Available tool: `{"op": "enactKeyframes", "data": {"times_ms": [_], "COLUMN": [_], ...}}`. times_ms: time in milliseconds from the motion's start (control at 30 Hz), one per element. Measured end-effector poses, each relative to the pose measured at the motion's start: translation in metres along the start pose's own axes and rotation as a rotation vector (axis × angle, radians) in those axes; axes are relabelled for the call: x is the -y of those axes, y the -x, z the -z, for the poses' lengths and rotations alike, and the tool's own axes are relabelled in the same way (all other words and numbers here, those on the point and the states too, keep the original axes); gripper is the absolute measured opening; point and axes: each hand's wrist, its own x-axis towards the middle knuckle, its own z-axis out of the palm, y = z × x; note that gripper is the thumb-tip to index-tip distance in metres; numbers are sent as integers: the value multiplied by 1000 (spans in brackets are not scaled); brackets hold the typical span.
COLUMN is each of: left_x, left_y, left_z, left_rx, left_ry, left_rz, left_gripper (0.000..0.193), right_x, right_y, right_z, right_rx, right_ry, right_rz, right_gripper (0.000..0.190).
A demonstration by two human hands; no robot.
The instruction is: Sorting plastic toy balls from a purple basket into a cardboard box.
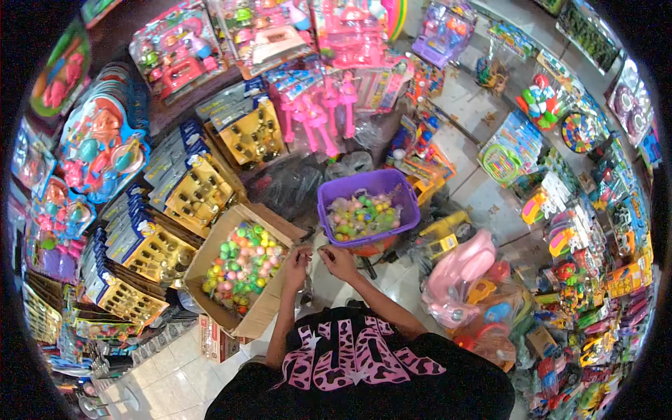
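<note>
My left hand [297,263] is by the right edge of an open cardboard box [287,223], its fingers bent together. Small colourful balls [247,262] fill much of that box, in green, yellow, pink and red. A short gap away, my right hand [338,263] has curled fingers just below the front rim of a purple plastic basket [367,242]. More of these balls, apparently inside clear plastic bags [362,212], lie in the basket. Whether either hand pinches something small is too fine to make out.
Carded gold utensil sets [202,194] stand in rows on the left. Pink boxed toys [346,31] rise at the back. To the right lie a pink plastic toy [462,273] and bagged toys [488,320]. Hanging toy packs [543,102] line the right wall.
</note>
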Motion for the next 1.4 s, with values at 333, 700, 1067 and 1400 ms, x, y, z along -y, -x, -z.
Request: {"op": "enactKeyframes", "data": {"times_ms": [333,700,1067,1400], "left_x": [7,106,180,202], "left_y": [31,91,97,91], "left_z": [169,298,304,270], "left_rx": [-341,-457,210,517], "left_ry": [-216,-348,-372,-657], "left_rz": [-80,41,367,419], "left_gripper": [18,12,44,41], "right_x": [89,39,-4,16], "right_y": [-55,-29,-8,-21], "right_z": [-138,-283,-339,-325], "right_rx": [-43,852,1401,1403], "right_ry": [-67,464,780,754], "right_rz": [456,533,108,88], "right_gripper": [18,46,56,41]}}
